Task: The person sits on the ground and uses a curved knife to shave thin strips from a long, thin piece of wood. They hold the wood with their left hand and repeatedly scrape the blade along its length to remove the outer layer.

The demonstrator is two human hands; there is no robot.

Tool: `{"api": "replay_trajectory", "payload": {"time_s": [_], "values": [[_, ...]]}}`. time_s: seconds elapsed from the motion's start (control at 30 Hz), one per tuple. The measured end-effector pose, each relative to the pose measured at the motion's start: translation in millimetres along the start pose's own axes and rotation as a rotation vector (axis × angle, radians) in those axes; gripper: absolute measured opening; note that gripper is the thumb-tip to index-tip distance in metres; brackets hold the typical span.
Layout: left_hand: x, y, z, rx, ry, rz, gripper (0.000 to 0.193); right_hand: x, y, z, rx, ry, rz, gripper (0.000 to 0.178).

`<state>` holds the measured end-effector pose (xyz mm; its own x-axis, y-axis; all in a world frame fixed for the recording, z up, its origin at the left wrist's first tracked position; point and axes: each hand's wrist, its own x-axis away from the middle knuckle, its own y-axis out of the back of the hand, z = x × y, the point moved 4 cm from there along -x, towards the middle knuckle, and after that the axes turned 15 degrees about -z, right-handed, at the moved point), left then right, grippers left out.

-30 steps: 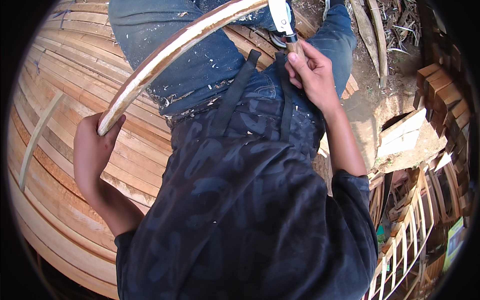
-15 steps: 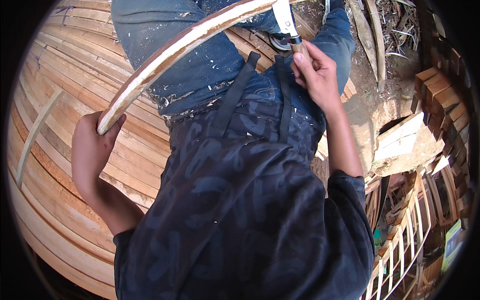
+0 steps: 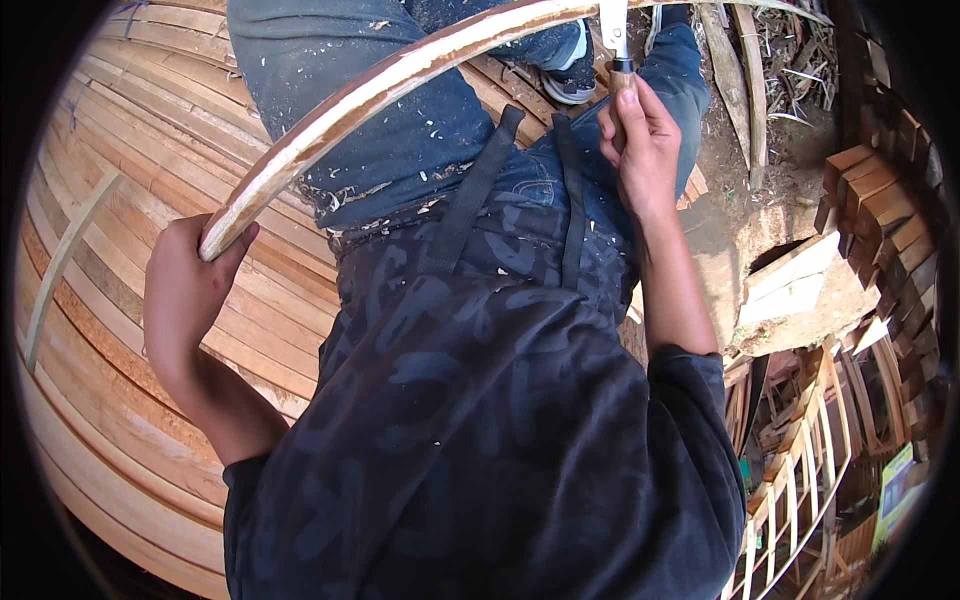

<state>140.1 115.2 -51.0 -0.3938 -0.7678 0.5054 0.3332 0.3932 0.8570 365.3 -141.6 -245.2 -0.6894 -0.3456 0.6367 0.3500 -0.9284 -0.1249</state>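
My left hand (image 3: 192, 285) is closed round the near end of a long wooden strip (image 3: 340, 113). The strip, pale along its shaved face with brown edges, runs up across my thighs to the far right, looking curved in this wide view. In my right hand (image 3: 645, 140) is a knife (image 3: 617, 42) with a wooden handle and dark collar, its blade pointing away from me. The blade lies at the strip's far part, apparently touching it; how deep it bites cannot be made out. Light shavings cling to my jeans (image 3: 385, 150).
Stacked wooden slats (image 3: 140, 300) fill the left side, with one thin loose slat (image 3: 70, 255) across them. Wood scraps (image 3: 800, 70) lie on the ground at the far right. Cut blocks (image 3: 880, 195) are piled at the right, above a slatted wooden frame (image 3: 800, 490).
My right hand has moved right and slightly away with the knife, along the strip, and the blade stands more upright. My left hand keeps its hold, nearly unmoved.
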Motion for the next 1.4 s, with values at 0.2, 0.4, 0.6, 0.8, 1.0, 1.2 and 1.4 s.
{"api": "replay_trajectory", "payload": {"time_s": [0.2, 0.4, 0.6, 0.8, 1.0, 1.2, 1.4], "values": [[2, -8, -1, 0.014, -0.003, 0.049, 0.035, 4, 3, 6, 0.169, -0.043, 0.200, 0.036], [0, -10, 1, 0.001, 0.019, 0.038, 0.036, 7, 1, 0, -0.155, -0.316, 0.360, 0.039], [0, -4, -1, 0.011, -0.007, 0.013, 0.035, -5, 9, 5, -0.052, 0.024, -0.122, 0.035], [-5, -10, 5, -0.028, 0.017, 0.041, 0.037, 10, 5, 4, 0.234, 0.017, 0.129, 0.037], [-5, -14, 5, 0.063, 0.006, 0.008, 0.041, 20, -3, 5, 0.166, -0.061, 0.202, 0.036], [-6, -8, 1, 0.040, 0.004, -0.010, 0.039, 9, -4, 1, 0.282, 0.135, 0.174, 0.034], [-6, -6, 3, 0.021, -0.031, -0.026, 0.042, 2, 3, 0, 0.053, -0.063, 0.117, 0.034]]}}
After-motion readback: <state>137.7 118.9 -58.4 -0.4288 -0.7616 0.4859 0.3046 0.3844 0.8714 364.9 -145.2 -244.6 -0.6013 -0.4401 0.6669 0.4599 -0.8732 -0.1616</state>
